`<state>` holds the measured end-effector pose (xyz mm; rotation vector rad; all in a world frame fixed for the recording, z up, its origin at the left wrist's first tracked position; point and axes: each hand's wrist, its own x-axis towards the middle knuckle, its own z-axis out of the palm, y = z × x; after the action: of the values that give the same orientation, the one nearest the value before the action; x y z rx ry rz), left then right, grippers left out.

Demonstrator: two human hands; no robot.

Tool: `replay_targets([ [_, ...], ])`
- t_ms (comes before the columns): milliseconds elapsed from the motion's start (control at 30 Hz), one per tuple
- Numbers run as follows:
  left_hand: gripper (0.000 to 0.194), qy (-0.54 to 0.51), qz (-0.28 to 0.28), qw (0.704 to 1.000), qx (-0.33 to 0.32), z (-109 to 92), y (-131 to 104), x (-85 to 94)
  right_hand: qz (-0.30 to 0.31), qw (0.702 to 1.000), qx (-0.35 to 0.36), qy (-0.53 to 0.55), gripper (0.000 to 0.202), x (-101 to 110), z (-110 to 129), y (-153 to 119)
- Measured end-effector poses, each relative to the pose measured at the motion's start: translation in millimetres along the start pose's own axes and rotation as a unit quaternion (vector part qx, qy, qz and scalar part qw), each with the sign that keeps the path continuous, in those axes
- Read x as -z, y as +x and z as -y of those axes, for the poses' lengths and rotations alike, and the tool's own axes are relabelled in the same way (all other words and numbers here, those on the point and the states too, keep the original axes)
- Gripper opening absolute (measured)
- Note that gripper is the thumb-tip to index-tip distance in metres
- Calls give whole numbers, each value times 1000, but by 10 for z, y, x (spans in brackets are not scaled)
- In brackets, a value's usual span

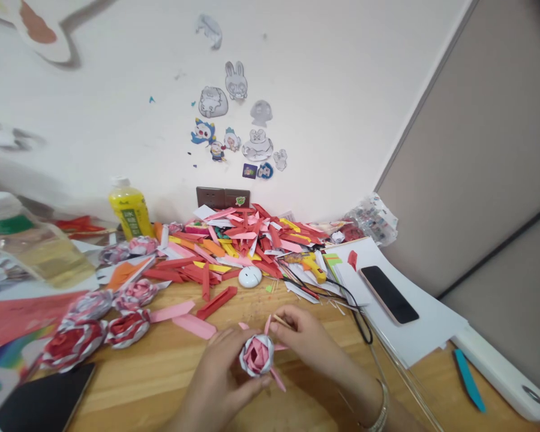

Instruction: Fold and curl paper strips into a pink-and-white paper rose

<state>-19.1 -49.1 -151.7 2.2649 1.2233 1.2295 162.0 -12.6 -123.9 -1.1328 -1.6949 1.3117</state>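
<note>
The left hand (222, 375) is curled around a pink-and-white paper rose (257, 355), thumb below it and fingers behind, with the bloom facing the camera. The rose is held above the wooden table (162, 375), toward the middle of its near part. Narrow pink petals (278, 379) stick out from around the rose. Just beside it, the right hand (306, 339) pinches a thin wooden stick (283, 322) between thumb and fingers; a bracelet (381, 408) circles that wrist.

Beyond the hands lie loose pink strips (193, 326) and a folded red strip (216, 302), then a white earbud case (250, 276) and a yellow glue gun (314, 267) with a black cord (364, 327). Behind these, a heap of folded paper strips (252, 237) in red, pink, orange and yellow runs along the table's far edge, below a wall socket (211, 197).

To the left sit red-and-white roses (128, 328), a dark tablet-like slab (45, 399) near the near left corner, a yellow drink bottle (129, 210) and a large clear container (49, 252). To the right, a phone (389, 294) rests on white sheets (400, 339), with a teal tool (469, 381) nearer the right edge.
</note>
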Motion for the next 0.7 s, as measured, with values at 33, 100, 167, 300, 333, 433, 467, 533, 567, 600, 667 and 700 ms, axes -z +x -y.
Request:
replay_targets([
  [33,33,-4,0,1000,1,1,4,3,7,1000,-4,6,19,-18,-13,4],
  [100,30,-7,-1,1000,6,13,6,4,22,1000,-10,15,24,-65,-35,7],
  [167,29,-3,0,1000,14,43,-5,-7,22,1000,-3,-1,27,-116,-52,3],
  [300,39,14,1,1000,19,133,-64,-52,-2,995,29,-97,23,-183,-77,-20],
  [333,41,19,2,1000,18,153,-80,-62,-5,992,35,-121,22,-191,-80,-26],
  [433,45,37,11,999,11,203,-115,-88,0,985,52,-165,20,-200,-86,-37],
  [467,47,43,11,999,9,217,-123,-97,3,983,56,-174,19,-198,-89,-37],
  [533,52,49,7,999,7,238,-136,-118,4,980,59,-190,17,-187,-96,-28],
  [567,56,48,4,999,11,245,-141,-128,1,979,58,-197,17,-178,-100,-20],
  [600,60,45,2,999,20,250,-143,-138,-4,978,56,-203,17,-167,-104,-10],
  [667,67,34,-6,998,51,250,-139,-147,-16,977,48,-206,17,-142,-112,13],
  [700,68,30,-12,997,72,246,-132,-144,-21,978,43,-202,17,-130,-114,24],
])
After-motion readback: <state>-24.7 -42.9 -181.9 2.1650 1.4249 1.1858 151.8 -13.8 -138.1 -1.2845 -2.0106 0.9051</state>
